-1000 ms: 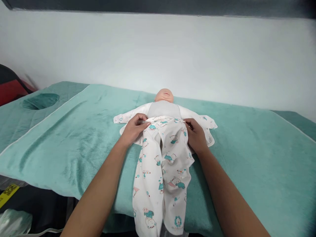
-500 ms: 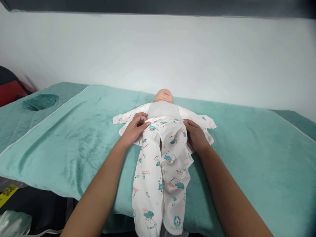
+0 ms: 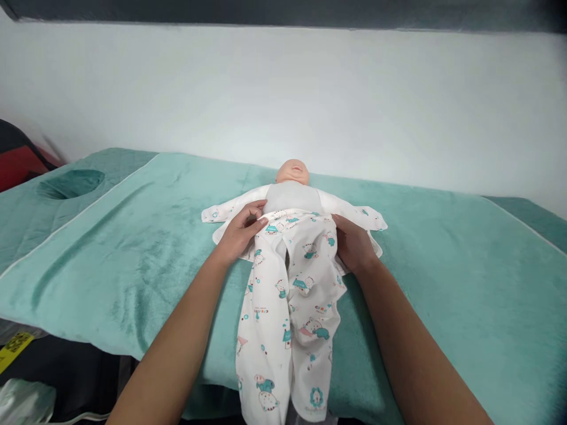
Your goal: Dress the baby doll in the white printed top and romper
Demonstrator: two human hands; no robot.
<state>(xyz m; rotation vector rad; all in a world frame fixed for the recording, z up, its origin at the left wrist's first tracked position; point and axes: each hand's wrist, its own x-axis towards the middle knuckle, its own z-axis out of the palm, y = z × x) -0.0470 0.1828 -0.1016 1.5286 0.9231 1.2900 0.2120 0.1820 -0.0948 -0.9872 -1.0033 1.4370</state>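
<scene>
A baby doll (image 3: 293,171) lies on its back with its head toward the wall. Its grey torso shows between the sides of an open white printed top (image 3: 239,204), the sleeves spread out. White printed baby trousers (image 3: 310,289) cover its lower half, both legs hanging toward me past the edge. My left hand (image 3: 243,231) pinches the left side of the waistband between thumb and fingers. On the other side, my right hand (image 3: 353,243) grips the waistband edge, its fingertips hidden behind the cloth.
A teal plush cover (image 3: 443,283) spreads over the bed, with a round hollow (image 3: 73,183) at the far left. Behind is a white wall (image 3: 283,88). A dark and red object (image 3: 22,162) stands at the left. Below the front edge lies a dark bag with a yellow tag (image 3: 16,349).
My right hand has turned slightly, and its thumb no longer shows on the waistband. The left hand stays almost in place. The doll and clothes have barely shifted.
</scene>
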